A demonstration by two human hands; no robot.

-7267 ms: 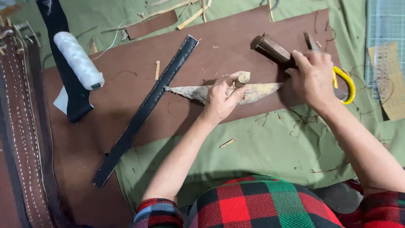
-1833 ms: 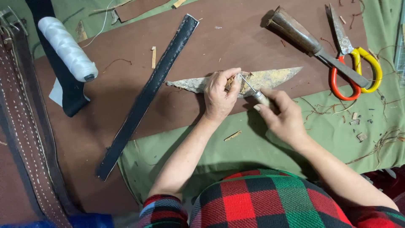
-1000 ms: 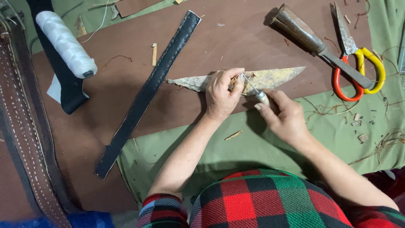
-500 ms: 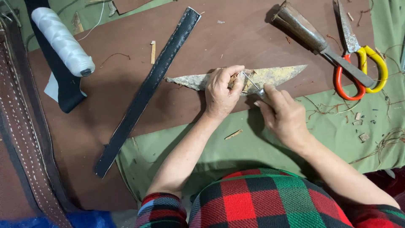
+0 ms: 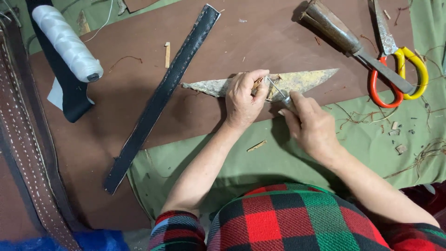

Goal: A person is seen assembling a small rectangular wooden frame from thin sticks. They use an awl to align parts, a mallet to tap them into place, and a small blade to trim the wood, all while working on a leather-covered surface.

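Right now both hands meet over a pale, pointed, leaf-shaped leather piece point(image 5: 302, 80) that lies flat on the brown leather sheet point(image 5: 260, 37). Pressing down on the piece's middle, the left hand point(image 5: 244, 100) has its fingers curled over the top edge and pinches the material there. Just to its right, the right hand point(image 5: 311, 125) is closed around a thin metal awl point(image 5: 278, 90), whose point angles up and left into the piece, right beside the left fingertips; the handle is mostly hidden in the fist. Left of the left hand, a long black leather strap point(image 5: 162, 93) runs diagonally across the brown sheet, and beyond it a spool of white thread point(image 5: 67, 44) rests on a dark strip. Far left, a brown stitched belt point(image 5: 28, 153) follows the edge of the view. Up and right of the right hand lie a heavy knife with a dark wooden handle point(image 5: 332, 28) and, touching it, scissors with red and yellow loops point(image 5: 399, 69). Under the forearms spreads a green cloth point(image 5: 278, 158), littered to the right of the right hand with fine brown threads and small scraps. Near the left forearm lies a small sliver of tan material point(image 5: 256, 146), well clear of both hands.
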